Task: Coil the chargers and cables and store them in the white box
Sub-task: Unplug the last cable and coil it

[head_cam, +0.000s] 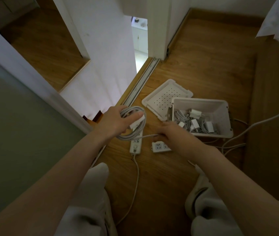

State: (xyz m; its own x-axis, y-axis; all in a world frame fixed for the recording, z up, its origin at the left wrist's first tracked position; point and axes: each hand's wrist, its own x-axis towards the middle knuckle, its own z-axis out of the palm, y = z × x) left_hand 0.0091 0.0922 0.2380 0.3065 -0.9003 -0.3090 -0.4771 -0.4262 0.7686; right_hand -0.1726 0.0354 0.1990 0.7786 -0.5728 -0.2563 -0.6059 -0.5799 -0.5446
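Found no legible txt, brand, no. or sign anywhere. Read nothing on power strip (pixel 136 147), socket block (pixel 158 147), chargers (pixel 195 124) or white box (pixel 198 100): too small and blurred for any marking.

The wooden floor (pixel 195 65) carries, right of the frame's centre, an open white box (pixel 220 114) overlapping its perforated lid (pixel 162 96), while just below centre a long power strip (pixel 136 146) lies near a smaller socket block (pixel 158 147), and loose cables (pixel 234 143) snake along at the right.
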